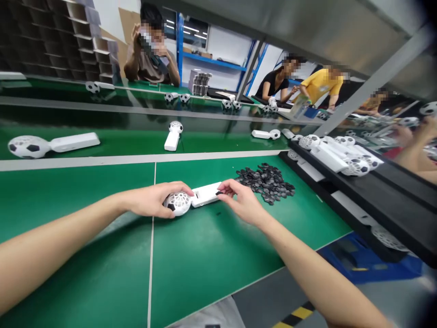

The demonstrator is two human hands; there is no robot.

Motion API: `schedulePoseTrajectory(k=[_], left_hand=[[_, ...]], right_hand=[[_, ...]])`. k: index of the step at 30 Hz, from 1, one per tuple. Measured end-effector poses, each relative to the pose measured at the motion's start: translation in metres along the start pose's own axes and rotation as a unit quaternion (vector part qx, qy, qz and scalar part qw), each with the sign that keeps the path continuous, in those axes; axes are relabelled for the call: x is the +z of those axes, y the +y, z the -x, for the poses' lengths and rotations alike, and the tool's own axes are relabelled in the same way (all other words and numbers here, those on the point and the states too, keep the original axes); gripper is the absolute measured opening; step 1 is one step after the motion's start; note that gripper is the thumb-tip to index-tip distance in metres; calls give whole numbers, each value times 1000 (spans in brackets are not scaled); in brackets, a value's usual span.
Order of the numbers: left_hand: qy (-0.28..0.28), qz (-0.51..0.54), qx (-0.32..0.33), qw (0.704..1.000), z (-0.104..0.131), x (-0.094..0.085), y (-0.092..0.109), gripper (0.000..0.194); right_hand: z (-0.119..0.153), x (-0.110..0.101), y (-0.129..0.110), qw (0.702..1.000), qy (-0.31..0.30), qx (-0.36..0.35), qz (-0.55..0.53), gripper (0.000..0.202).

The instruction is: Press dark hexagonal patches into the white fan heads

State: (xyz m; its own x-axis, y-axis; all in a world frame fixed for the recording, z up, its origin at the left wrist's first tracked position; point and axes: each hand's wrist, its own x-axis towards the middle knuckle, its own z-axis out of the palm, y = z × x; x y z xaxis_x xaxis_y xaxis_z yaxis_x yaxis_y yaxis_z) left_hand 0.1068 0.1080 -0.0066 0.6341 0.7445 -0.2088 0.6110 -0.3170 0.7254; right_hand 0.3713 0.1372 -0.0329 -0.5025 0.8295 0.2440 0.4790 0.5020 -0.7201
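Note:
My left hand [153,199] is wrapped round the round head of a white handheld fan [205,195], which has a football pattern and a slotted grille. The fan lies on the green work surface with its flat handle pointing right. At the far end of the handle, the thumb and forefinger of my right hand [241,200] pinch a small black piece [219,193]. Whether that piece touches the handle I cannot tell. Just beyond my right hand spreads a pile of small black pieces [268,182]. One dark speck lies on the surface below the handle.
Similar fans, one at the left [73,142] and one in the middle [173,136], lie on the green conveyor belt [133,142]. Black trays [385,200] loaded with fans are stacked at right. Several people work across the belt; another person's arm [418,152] shows at far right.

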Motion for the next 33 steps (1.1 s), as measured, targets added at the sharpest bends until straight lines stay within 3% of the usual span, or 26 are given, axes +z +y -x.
schedulePoseTrajectory(k=[3, 7, 13, 17, 21, 24, 29, 33], left_hand=[[4, -6, 0, 1000, 0, 2, -3, 58], [89, -24, -45, 995, -2, 17, 1, 57], [111, -3, -47, 993, -2, 27, 3, 54], [123, -6, -46, 991, -3, 29, 3, 53], [158, -2, -39, 987, -4, 35, 3, 46], [171, 0, -29, 985, -4, 37, 3, 37], [183, 4, -22, 983, -6, 38, 2, 32], [224, 2, -25, 974, -8, 40, 1, 31]], right_hand=[[2, 11, -19, 998, -48, -40, -21, 7], [-1, 24, -31, 994, -82, -63, -15, 7], [-11, 35, -29, 958, -119, -249, 80, 20], [-17, 41, -31, 929, -128, -306, 164, 16], [-20, 42, -36, 924, -117, -306, 198, 11], [-20, 40, -39, 945, -119, -246, 180, 1], [-25, 41, -35, 978, -124, -153, 74, 17], [-28, 49, -28, 987, -98, -119, 37, 14]])
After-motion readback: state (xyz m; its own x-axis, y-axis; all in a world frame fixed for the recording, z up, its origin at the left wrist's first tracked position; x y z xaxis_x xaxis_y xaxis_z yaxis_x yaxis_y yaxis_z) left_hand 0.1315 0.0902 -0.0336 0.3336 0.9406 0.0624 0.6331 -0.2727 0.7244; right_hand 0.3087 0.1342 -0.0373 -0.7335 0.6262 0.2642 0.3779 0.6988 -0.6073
